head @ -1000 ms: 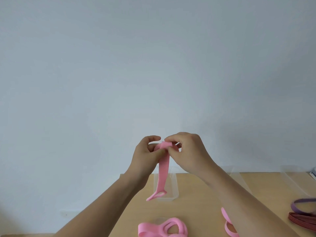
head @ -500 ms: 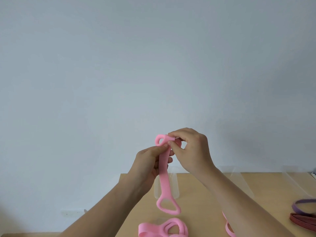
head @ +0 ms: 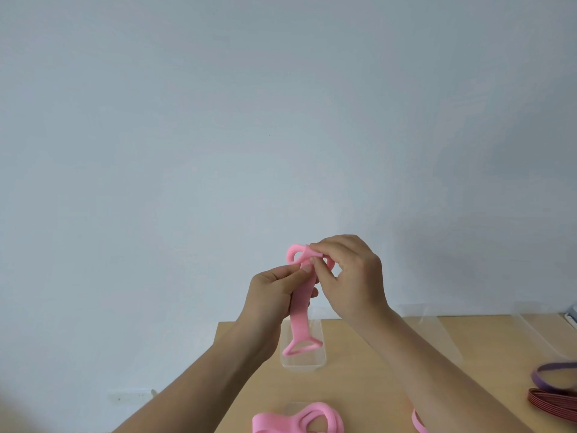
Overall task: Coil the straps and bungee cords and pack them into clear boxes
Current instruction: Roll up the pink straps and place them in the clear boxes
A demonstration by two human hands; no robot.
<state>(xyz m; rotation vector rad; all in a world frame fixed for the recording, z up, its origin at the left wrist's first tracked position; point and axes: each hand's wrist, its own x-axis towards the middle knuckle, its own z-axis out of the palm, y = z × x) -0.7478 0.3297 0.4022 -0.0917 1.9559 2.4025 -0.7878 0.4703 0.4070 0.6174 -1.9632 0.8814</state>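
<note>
Since a second ago my left grip has slid down from the top of the pink strap. It now pinches the flat band just below my right grip. The right grip pinches the upper handle loop and has turned it over, so a first curl stands up beside its fingertips. The rest hangs straight beneath both grips, and its lower loop has swung round to dangle over the clear box on the worktop. I judge the coil barely begun: nearly the whole length needs rolling before packing. More pink straps lie below my wrists.
</note>
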